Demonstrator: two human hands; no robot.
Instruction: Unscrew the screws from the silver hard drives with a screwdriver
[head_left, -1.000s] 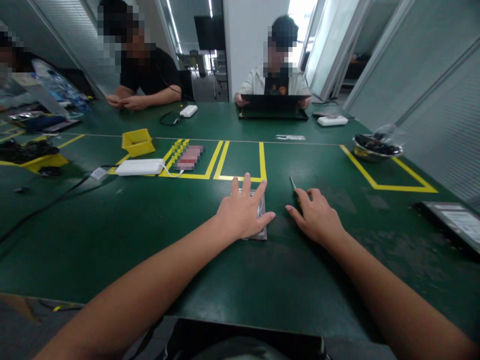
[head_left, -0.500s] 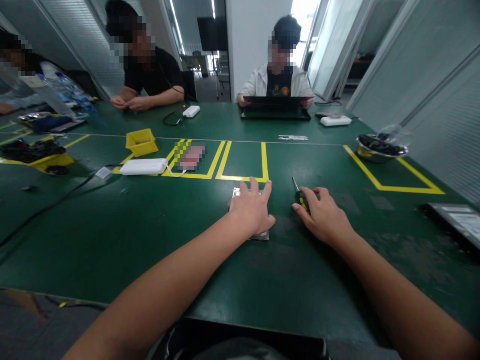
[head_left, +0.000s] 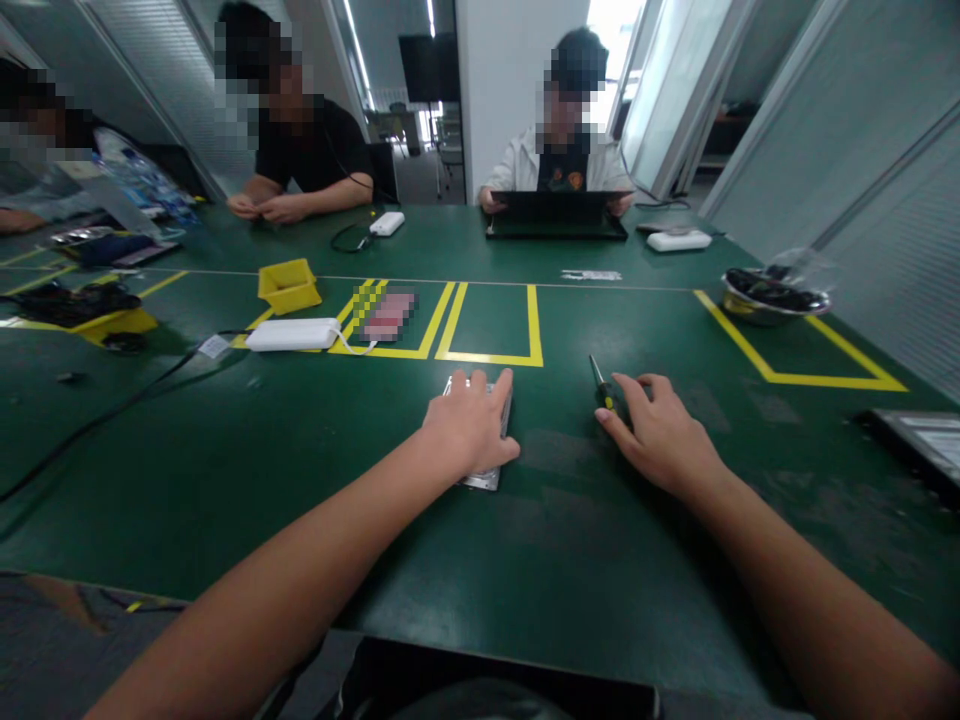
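My left hand (head_left: 469,425) lies over a flat silver hard drive (head_left: 484,479) on the green table, its fingers spread across the far part and the thumb sticking out past the right side. Most of the drive is hidden under the palm. To the right, my right hand (head_left: 656,430) has its thumb and fingers at the black and yellow handle of a screwdriver (head_left: 598,377). The thin shaft points away from me, up and slightly left. The rear of the handle is hidden behind the thumb.
Yellow tape outlines (head_left: 534,320) mark the table. A yellow bin (head_left: 289,287), a white power strip (head_left: 292,334) and a pixelated reddish item stand left of centre. At right are a metal bowl (head_left: 776,305) of dark items and a black-edged device (head_left: 919,450). People sit opposite.
My left hand and the hard drive under it have slid left. My right hand has shifted slightly right, and less of the screwdriver handle shows. The view has turned slightly.
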